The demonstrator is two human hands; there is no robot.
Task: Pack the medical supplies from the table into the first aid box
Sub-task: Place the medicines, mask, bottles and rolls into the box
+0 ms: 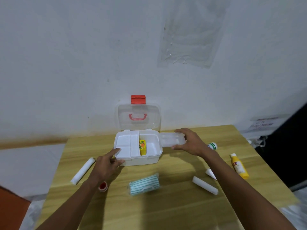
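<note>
The left hand [106,165] rests its loosely spread grip on the open first aid box's [144,159] front-left corner. The right hand [189,141], just right of the box, pinches a clear tray [171,138]. A yellow carton [142,146] stands inside the box. Around the box on the wooden table [166,205] lie gauze rolls [205,185], a striped pouch [144,184] and a yellow bottle [239,166]; behind it rises a white wall [66,63].

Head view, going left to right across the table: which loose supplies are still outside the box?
Long gauze roll → red-capped jar → striped mask pack → short gauze roll → green-and-white bottle → yellow bottle.
</note>
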